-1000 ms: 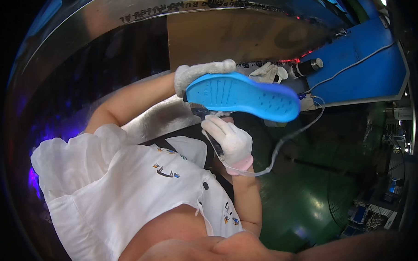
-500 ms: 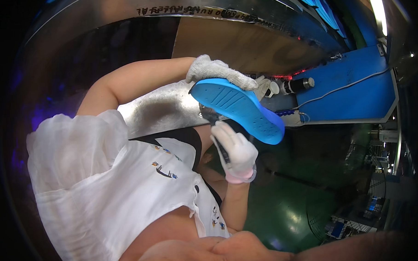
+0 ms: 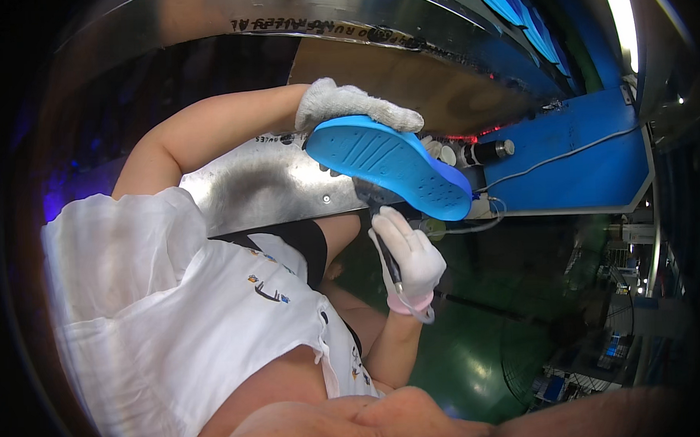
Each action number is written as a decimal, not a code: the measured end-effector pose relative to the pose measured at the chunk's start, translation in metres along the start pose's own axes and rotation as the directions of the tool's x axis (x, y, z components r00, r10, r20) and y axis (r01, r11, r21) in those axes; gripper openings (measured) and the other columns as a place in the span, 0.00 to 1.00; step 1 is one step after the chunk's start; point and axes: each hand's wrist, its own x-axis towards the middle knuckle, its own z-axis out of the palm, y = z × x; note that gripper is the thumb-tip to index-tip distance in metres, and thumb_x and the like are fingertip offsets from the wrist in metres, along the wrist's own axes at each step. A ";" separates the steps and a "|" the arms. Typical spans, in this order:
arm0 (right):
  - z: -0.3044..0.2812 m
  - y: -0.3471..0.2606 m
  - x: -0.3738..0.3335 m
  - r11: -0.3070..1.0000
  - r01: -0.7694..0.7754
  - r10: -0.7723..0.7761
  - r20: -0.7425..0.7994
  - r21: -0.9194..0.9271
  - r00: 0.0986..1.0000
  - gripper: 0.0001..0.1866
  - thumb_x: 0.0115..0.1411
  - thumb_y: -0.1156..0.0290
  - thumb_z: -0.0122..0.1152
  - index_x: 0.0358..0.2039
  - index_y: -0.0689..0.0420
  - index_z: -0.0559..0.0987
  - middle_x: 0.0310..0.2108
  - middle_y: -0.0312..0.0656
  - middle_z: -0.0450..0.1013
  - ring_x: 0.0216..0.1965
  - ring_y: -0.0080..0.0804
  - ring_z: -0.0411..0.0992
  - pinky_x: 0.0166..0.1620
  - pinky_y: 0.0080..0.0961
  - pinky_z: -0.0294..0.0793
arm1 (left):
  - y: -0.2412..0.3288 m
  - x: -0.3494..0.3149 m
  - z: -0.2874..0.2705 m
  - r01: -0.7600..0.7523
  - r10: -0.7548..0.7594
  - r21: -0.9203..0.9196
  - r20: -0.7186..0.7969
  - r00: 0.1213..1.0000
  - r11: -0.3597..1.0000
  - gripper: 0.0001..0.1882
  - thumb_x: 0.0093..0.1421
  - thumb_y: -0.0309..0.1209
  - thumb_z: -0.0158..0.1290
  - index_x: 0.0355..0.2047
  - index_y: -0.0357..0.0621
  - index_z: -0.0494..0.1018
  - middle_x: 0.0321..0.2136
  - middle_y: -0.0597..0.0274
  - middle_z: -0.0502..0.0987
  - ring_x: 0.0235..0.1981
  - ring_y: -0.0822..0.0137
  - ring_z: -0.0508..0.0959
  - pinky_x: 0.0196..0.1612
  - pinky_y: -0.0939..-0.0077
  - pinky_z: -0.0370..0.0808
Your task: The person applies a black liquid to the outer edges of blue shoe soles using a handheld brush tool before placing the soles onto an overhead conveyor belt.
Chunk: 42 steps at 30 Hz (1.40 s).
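Note:
A blue shoe insole [image 3: 390,161] with grooves and small holes is held up in the middle of the view. My left hand [image 3: 354,107], in a grey-white knit glove, grips it along its far edge, fingers wrapped partly behind it. Below the insole is my right hand [image 3: 413,262], in a white glove with a pink cuff, its fingers closed around a slim dark-handled tool [image 3: 388,263]. A thin cable trails from the handle's lower end. The tool's dark head reaches up to the insole's near edge; I cannot tell whether they touch.
Behind the hands lie a shiny metal tabletop [image 3: 248,180] and a brown board [image 3: 391,82]. A white cup [image 3: 447,155] and a dark bottle [image 3: 492,151] stand to the right, by a blue panel [image 3: 571,153] with a white cord [image 3: 567,155]. More blue pieces [image 3: 516,16] lie at upper right.
My left hand has moved slightly up and left with the insole. My right hand has shifted slightly right, and the tool's lower end and cable now show more.

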 end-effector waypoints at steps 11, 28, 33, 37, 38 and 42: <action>0.008 0.000 -0.005 0.869 -0.064 0.232 -0.290 0.490 0.928 0.15 0.46 0.84 0.72 0.36 0.63 0.81 0.37 0.53 0.81 0.38 0.46 0.81 0.39 0.28 0.79 | 0.055 -0.011 0.008 -0.445 0.338 -0.461 -0.298 0.893 0.768 0.52 0.56 0.76 0.39 0.61 0.39 0.63 0.41 0.41 0.77 0.24 0.59 0.82 0.22 0.67 0.83; 0.042 0.000 -0.035 0.565 -0.287 0.633 -0.184 0.773 0.752 0.12 0.53 0.87 0.61 0.40 0.69 0.77 0.38 0.49 0.78 0.35 0.32 0.77 0.39 0.26 0.79 | 0.164 -0.161 -0.004 0.621 0.792 0.764 -0.482 0.373 0.173 0.16 0.57 0.41 0.54 0.44 0.49 0.78 0.57 0.46 0.69 0.53 0.48 0.72 0.55 0.57 0.70; 0.052 0.002 -0.038 0.434 -0.316 0.769 -0.164 0.844 0.618 0.12 0.63 0.77 0.56 0.46 0.68 0.74 0.36 0.47 0.77 0.21 0.21 0.71 0.28 0.16 0.72 | 0.099 -0.156 -0.010 0.305 0.935 0.929 0.100 0.340 -0.210 0.12 0.56 0.21 0.60 0.42 0.42 0.78 0.46 0.53 0.77 0.51 0.53 0.77 0.51 0.64 0.76; 0.056 0.009 -0.042 0.290 -0.311 0.873 -0.116 0.905 0.474 0.12 0.66 0.79 0.52 0.49 0.66 0.71 0.42 0.51 0.76 0.33 0.28 0.78 0.25 0.14 0.77 | 0.008 -0.136 0.044 -0.181 0.977 0.983 0.019 0.214 0.020 0.18 0.49 0.18 0.64 0.42 0.41 0.77 0.44 0.50 0.78 0.47 0.52 0.79 0.46 0.61 0.78; 0.054 0.010 -0.041 0.259 -0.305 0.897 -0.111 0.916 0.428 0.12 0.65 0.80 0.53 0.48 0.67 0.71 0.41 0.51 0.76 0.29 0.25 0.76 0.25 0.14 0.76 | -0.020 -0.119 0.052 -0.391 0.982 0.917 -0.008 0.188 0.083 0.18 0.46 0.19 0.66 0.39 0.39 0.78 0.42 0.49 0.79 0.43 0.54 0.80 0.43 0.61 0.79; 0.065 0.025 -0.055 0.210 -0.353 0.960 -0.124 0.912 0.251 0.12 0.61 0.80 0.59 0.46 0.67 0.74 0.33 0.46 0.78 0.19 0.18 0.69 0.23 0.12 0.69 | -0.129 -0.070 0.066 -0.470 0.908 0.877 0.109 0.404 0.103 0.20 0.46 0.22 0.68 0.40 0.37 0.74 0.43 0.47 0.76 0.45 0.46 0.78 0.46 0.57 0.77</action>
